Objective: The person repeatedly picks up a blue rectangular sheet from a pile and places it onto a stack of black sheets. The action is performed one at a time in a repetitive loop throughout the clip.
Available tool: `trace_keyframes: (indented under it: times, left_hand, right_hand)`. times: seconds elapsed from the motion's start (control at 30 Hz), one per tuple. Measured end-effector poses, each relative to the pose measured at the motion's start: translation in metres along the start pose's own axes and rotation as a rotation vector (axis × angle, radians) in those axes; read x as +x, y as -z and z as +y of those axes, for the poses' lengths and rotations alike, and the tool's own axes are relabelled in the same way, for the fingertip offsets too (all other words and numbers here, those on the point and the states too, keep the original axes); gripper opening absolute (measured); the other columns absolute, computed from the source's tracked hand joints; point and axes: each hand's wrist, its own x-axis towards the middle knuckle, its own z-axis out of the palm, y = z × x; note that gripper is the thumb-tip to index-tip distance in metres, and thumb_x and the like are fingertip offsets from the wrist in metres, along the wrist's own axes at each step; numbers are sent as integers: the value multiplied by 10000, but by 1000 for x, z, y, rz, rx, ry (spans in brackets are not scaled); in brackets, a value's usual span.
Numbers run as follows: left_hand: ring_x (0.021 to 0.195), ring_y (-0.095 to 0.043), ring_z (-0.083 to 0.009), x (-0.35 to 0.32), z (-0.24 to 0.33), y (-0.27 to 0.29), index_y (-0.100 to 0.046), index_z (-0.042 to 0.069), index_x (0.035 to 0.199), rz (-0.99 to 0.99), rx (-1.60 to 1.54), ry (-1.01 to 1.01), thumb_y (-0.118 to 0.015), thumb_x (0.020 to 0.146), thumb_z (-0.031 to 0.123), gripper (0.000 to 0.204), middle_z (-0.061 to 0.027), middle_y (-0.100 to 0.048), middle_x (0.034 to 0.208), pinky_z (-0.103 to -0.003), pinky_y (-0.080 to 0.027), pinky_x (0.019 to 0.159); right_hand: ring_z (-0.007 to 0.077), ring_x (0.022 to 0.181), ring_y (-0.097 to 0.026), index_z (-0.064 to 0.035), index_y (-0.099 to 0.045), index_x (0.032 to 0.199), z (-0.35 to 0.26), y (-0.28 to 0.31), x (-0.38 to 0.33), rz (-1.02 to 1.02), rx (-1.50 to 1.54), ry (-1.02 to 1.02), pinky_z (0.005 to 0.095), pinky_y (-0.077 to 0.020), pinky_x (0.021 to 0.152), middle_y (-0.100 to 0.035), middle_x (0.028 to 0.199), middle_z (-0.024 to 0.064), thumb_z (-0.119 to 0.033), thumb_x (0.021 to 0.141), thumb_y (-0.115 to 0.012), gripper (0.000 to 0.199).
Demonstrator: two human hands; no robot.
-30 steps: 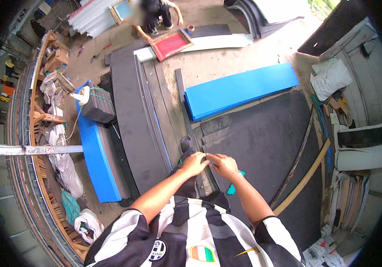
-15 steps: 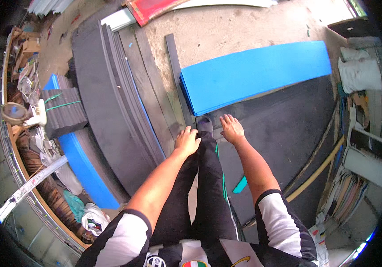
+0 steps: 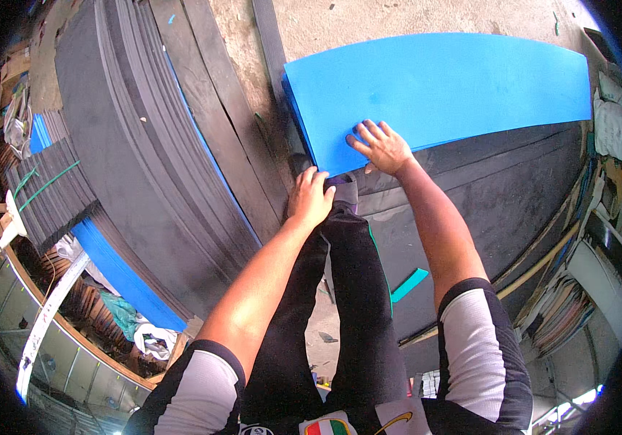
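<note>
Right hand (image 3: 385, 148) has moved forward, from above the dark sheeting to over the blue sheets (image 3: 441, 94); left hand (image 3: 309, 199) has come up to their near left corner.

State of hands: left, fingers together, thumb apart, fingertips at the corner; contact cannot be told. Right, palm down, fingers spread over the top face; pressing or hovering, cannot tell. Neither shows a grip.

Just below and between the hands: one shoe (image 3: 343, 190), right by the blue corner. Judged risk: a corner lifted and let go could land on the toes, or the foot could snag the edge.

Beyond the fingertips: blue sheets in a layered pile, edges showing by the left hand. Likely fault: picking up too many layers, or the top one sliding askew, if the fingers do not separate the edges.

Right of the right wrist: dark sheeting (image 3: 470, 185), partly beneath the pile. It could drag along if the pile is pulled low.

Farthest right of the hands: the pile's other end, with neither hand near it. Lifting from this corner alone could make it sag or twist, given its length.
</note>
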Motion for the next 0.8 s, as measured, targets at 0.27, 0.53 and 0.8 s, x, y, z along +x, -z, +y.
trace_keyframes:
  times: [0.27,0.53,0.8]
  left_hand:
    - [1473,-319,-408,40,52,20,-509,102,1416,61,191,-187,-802,823,254,679,-192,-419,1543,-528,-305,1192]
    - [1555,-179,-350,56,48,10,-342,97,1553,-129,353,-39,-849,782,364,961,-128,-207,1679,-533,-221,1241]
    - [1544,-193,-381,54,32,-11,-376,84,1546,9,372,-151,-806,757,567,1020,-160,-226,1670,-559,-241,1217]
  right_hand:
    - [304,1341,-477,-163,-471,1479,27,-32,-2,175,-68,37,494,-492,996,-514,1404,115,-565,746,-781,892]
    - [365,1528,-233,-203,-174,1628,10,17,6,-115,-169,-20,670,-389,1093,-207,1668,162,-683,642,-803,1264]
    - [411,1484,-339,-157,-362,1562,18,2,6,40,-158,64,647,-485,998,-309,1627,213,-562,769,-761,976]
